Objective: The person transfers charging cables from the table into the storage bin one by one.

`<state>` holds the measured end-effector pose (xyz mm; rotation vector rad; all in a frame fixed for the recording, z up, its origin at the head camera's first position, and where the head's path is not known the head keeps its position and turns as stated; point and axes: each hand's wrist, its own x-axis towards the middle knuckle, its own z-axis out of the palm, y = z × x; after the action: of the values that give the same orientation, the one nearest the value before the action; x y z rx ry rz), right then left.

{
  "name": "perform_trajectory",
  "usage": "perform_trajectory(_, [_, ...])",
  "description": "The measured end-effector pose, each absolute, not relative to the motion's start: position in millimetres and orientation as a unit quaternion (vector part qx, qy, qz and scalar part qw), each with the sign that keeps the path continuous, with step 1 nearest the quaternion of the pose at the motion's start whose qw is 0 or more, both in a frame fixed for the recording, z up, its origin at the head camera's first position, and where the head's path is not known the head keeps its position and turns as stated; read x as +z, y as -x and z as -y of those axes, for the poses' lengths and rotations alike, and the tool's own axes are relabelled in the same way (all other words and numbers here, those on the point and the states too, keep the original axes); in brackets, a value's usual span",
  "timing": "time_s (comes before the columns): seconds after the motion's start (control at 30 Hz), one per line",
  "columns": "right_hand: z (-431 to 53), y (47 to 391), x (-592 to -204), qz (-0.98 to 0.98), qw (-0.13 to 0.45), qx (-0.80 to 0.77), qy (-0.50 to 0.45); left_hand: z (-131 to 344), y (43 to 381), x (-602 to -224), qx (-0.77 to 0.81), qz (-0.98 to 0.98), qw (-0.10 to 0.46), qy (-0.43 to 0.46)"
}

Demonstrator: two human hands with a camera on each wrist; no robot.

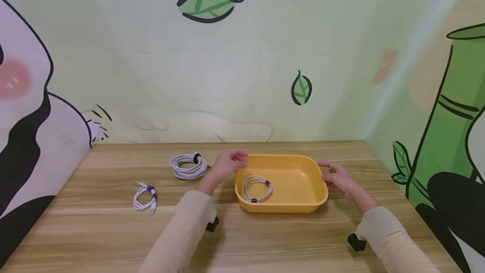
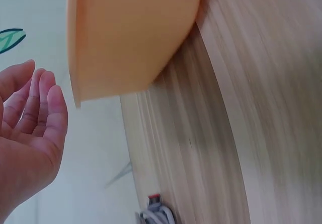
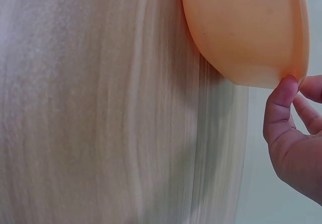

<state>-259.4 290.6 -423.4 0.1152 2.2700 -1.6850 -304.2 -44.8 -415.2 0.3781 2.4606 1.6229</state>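
A yellow plastic tray sits on the wooden table, with a thin coiled white cable inside at its left end. Beside the tray's left rim is my left hand; in the left wrist view a gap shows between its loosely bent fingers and the tray. My right hand pinches the tray's right rim between thumb and finger, as the right wrist view shows at the tray's corner.
Left of the tray lies a thick coil of white cable with a black strap. A smaller white USB cable with a blue tie lies farther left. Behind the table hangs a printed backdrop.
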Motion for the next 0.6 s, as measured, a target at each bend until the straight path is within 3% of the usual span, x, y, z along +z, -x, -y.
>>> perform_trajectory(0.6, [-293,261,-426,-0.792,0.159,-0.589,-0.037,110,309,-411,0.52,-0.852,0.03,-0.055])
